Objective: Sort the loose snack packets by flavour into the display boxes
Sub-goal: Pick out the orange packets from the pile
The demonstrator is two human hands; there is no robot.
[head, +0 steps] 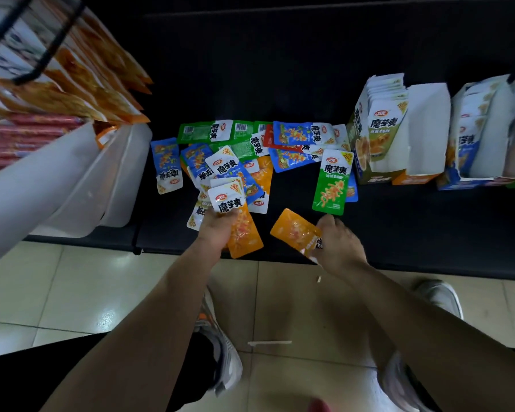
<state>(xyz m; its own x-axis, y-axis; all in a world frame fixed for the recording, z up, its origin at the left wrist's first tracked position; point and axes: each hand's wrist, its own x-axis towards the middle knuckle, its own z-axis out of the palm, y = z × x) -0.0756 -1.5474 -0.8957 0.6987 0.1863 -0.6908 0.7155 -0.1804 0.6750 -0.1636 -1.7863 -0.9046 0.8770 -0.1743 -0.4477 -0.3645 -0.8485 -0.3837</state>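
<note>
Seen from the head, the left hand (pixel 217 230) grips a stack of orange packets (pixel 246 236) and the right hand (pixel 339 245) pinches a single orange packet (pixel 295 230), with the loose pile (pixel 244 150) at twelve o'clock from them and the display boxes (pixel 399 135) at two o'clock.

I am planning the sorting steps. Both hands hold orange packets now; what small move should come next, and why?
Probably the right hand adds its orange packet to the orange stack in the left hand: both match in colour, and the loose pile shows more orange.
</note>
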